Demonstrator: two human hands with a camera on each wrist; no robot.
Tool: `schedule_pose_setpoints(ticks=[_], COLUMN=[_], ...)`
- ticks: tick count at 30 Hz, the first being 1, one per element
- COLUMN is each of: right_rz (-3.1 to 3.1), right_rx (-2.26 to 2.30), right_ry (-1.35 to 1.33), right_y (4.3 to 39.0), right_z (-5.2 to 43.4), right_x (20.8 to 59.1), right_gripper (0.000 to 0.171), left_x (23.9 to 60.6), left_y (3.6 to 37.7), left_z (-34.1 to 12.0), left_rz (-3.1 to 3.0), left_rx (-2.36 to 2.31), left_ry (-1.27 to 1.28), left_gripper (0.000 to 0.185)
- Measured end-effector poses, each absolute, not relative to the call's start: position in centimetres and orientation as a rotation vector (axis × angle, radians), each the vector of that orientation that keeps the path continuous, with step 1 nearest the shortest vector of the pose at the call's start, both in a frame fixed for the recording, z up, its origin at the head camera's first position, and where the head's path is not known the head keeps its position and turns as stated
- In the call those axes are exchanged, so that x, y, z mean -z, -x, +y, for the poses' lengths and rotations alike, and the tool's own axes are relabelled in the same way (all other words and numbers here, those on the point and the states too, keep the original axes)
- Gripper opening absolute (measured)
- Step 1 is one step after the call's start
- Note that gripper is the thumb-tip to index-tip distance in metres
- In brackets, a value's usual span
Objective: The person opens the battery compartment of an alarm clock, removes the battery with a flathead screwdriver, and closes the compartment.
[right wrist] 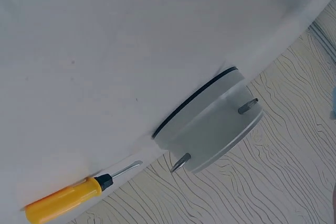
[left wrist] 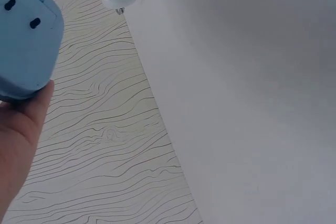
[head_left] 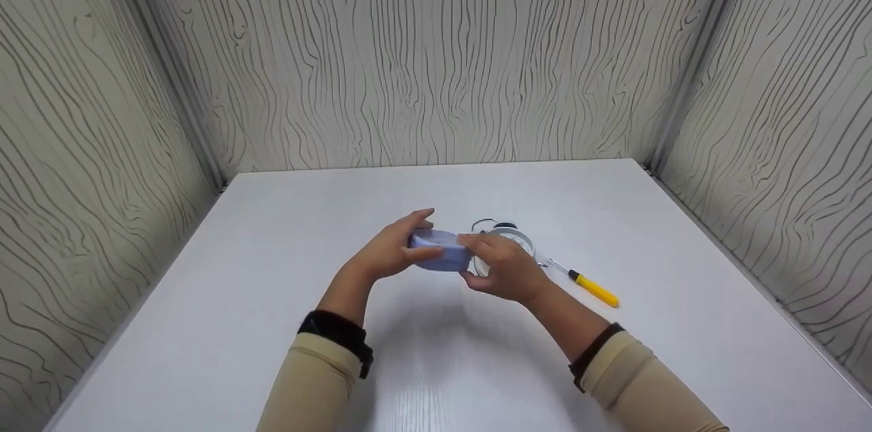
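Note:
A light-blue rounded plastic case (head_left: 443, 257) is held above the table between both hands. My left hand (head_left: 390, 251) grips its left end, thumb along the near side. My right hand (head_left: 507, 270) holds its right end, thumb below and fingers on top. In the left wrist view, the case (left wrist: 29, 40) shows a flat face with two dark slots, and the left hand (left wrist: 18, 140) supports its lower edge. Behind the right hand, partly hidden, a white round alarm clock (head_left: 523, 238) lies on the table. Two metal legs stick out of the clock (right wrist: 210, 124).
A screwdriver (head_left: 598, 290) with a yellow handle lies right of the clock, its metal tip pointing towards it. The white table (head_left: 225, 296) meets wood-patterned walls (head_left: 436, 64) at the back and sides.

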State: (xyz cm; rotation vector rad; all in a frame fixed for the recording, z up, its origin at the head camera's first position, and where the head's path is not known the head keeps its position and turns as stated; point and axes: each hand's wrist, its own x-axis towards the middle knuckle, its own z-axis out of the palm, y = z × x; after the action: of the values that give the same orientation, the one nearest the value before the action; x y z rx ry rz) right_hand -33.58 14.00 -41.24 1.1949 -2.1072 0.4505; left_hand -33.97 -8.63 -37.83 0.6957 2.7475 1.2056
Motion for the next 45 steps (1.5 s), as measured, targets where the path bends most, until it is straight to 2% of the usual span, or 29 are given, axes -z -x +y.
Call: schedule_pose_setpoints(ticks=[8, 17, 25, 30, 38, 45], right_rz=[-2.198, -2.223, -2.307, -2.304, -2.282, -2.363], right_rx=[-0.917, -1.416, -1.633, -1.735, -1.941, -1.898], right_ry=[-1.076, -0.907, -0.719, -0.698, -0.632, -0.595], right_y=[33.6, 31.2, 31.0, 31.4, 32.8, 33.0], right_z=[14.4, 14.0, 13.8, 13.9, 14.1, 13.7], right_x=[40.8, 38.5, 38.3, 38.6, 40.0, 40.5], right_gripper=[0.04, 0.035, 0.036, 0.037, 0.056, 0.06], left_x=[38.1, 36.8, 36.1, 36.4, 37.9, 38.3], left_y=[34.2, 33.2, 32.5, 32.9, 34.4, 34.3], left_z=[-8.7, -8.6, -8.3, -8.1, -7.6, -6.8], left_rz=[2.618, 2.491, 2.513, 2.535, 2.418, 2.406], left_rx=[-1.615, -1.856, -1.97, -1.98, -2.075, -2.058], left_ry=[-0.745, -0.741, -0.711, -0.673, -0.487, -0.272], left_gripper=[0.078, 0.065, 0.046, 0.045, 0.049, 0.042])
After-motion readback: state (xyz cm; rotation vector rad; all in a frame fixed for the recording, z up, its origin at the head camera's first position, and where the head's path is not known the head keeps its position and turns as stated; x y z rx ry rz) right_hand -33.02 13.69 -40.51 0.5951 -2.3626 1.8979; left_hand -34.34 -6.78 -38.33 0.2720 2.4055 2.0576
